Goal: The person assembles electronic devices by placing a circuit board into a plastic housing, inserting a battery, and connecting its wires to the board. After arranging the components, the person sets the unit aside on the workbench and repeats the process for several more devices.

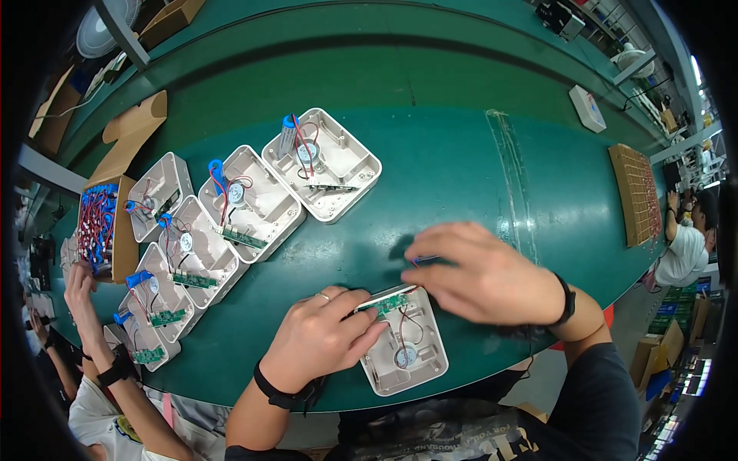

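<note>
A square white plastic housing lies open in front of me, with a round speaker and dark red wires inside. Along its far wall sits a green circuit board. My left hand, wearing a ring, reaches over the housing's left side, thumb and fingers closed at the board's left end. Just above the far right corner, my right hand has its fingers pinched together. A small bluish, dark sliver shows between those fingertips, too hidden to name.
Several similar housings with boards, speakers and blue cylinders stand at the left, beside a cardboard box of blue wired parts. A co-worker's hand is near that box. Clear tape crosses the green table; a cardboard tray stands far right.
</note>
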`<state>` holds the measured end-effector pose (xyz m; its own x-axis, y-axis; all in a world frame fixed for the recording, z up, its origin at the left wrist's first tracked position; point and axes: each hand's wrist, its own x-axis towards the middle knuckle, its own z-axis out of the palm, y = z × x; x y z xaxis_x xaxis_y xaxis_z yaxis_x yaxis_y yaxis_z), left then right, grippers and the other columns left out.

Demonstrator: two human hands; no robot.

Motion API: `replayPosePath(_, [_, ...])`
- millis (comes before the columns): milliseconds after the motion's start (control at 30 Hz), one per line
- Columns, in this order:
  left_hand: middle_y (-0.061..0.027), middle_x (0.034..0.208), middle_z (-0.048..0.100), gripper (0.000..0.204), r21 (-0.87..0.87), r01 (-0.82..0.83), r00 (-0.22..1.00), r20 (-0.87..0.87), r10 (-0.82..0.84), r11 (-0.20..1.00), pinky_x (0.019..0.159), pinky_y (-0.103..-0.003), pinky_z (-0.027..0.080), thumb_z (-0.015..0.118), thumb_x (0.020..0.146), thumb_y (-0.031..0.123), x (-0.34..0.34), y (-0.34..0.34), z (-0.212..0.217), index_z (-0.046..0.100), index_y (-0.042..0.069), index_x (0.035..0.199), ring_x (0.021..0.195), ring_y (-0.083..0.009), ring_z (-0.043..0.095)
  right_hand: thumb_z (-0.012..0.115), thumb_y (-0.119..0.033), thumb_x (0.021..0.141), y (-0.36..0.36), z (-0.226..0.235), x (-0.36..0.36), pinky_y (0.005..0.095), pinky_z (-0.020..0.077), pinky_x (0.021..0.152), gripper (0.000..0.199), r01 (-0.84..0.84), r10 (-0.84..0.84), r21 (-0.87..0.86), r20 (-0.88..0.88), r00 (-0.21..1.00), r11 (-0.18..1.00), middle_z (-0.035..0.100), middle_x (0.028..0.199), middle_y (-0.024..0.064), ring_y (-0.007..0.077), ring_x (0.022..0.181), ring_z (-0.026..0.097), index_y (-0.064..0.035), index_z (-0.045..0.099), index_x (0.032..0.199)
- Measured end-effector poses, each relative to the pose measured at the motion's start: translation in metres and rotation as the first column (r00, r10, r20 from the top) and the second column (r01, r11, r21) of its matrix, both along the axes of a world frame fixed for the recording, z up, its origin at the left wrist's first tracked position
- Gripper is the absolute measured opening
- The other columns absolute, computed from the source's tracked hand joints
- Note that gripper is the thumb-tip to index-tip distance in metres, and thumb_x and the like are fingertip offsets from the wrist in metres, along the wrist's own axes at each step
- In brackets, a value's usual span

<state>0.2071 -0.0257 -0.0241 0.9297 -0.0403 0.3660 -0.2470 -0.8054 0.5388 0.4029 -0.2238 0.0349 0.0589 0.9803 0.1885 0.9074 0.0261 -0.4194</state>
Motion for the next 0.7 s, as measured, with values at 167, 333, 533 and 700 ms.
replayPosePath(167, [-0.0052, 0.092, 0.072, 0.01, 0.0, -0.015, 1.0, 0.021, 0.015, 1.0, 0.065, -0.036, 0.059, 0.086, 0.081, 0.011, 0.0, 0.005, -0.006, 0.077, 0.007, 0.084, 0.075, -0.0246, 0.07, 0.077, -0.009, 0.09, -0.001, -0.024, 0.022, 0.0432, 0.0537, 0.098, 0.027, 0.071, -0.065, -0.163, 0.042, 0.997, 0.984, 0.066, 0.123, 0.0101, 0.0314, 0.112, 0.065, -0.0077, 0.076, 0.117])
replayPosePath(333, [-0.006, 0.086, 0.07, 0.009, -0.01, -0.034, 0.999, 0.036, 0.035, 0.999, 0.063, -0.037, 0.057, 0.085, 0.08, 0.011, -0.002, 0.008, -0.005, 0.077, 0.007, 0.082, 0.073, -0.0253, 0.069, 0.08, -0.016, 0.091, -0.011, -0.012, 0.007, 0.0444, 0.0518, 0.101, 0.03, 0.17, -0.159, -0.143, 0.086, 0.984, 0.975, 0.066, 0.13, 0.0108, 0.0333, 0.119, 0.063, -0.0081, 0.076, 0.119])
replayPosePath(533, [-0.006, 0.081, 0.065, 0.013, 0.007, -0.038, 0.994, 0.098, 0.037, 0.999, 0.063, -0.039, 0.058, 0.085, 0.083, 0.015, 0.001, 0.006, -0.009, 0.075, 0.007, 0.077, 0.073, -0.0264, 0.068, 0.082, -0.024, 0.091, -0.034, -0.025, -0.069, 0.0503, 0.0486, 0.106, 0.03, 0.191, -0.192, 0.041, 0.034, 0.981, 0.981, 0.061, 0.139, 0.0146, 0.0393, 0.133, 0.055, -0.0089, 0.078, 0.117])
replayPosePath(700, [-0.007, 0.081, 0.068, 0.011, -0.011, -0.035, 0.992, 0.123, 0.036, 0.999, 0.063, -0.04, 0.057, 0.086, 0.08, 0.012, 0.001, 0.006, -0.012, 0.077, 0.006, 0.077, 0.071, -0.0273, 0.068, 0.079, -0.028, 0.094, -0.037, -0.035, -0.098, 0.0587, 0.0417, 0.113, 0.03, 0.309, -0.311, 0.035, 0.11, 0.944, 0.951, 0.051, 0.152, 0.0199, 0.048, 0.146, 0.042, -0.0099, 0.079, 0.117])
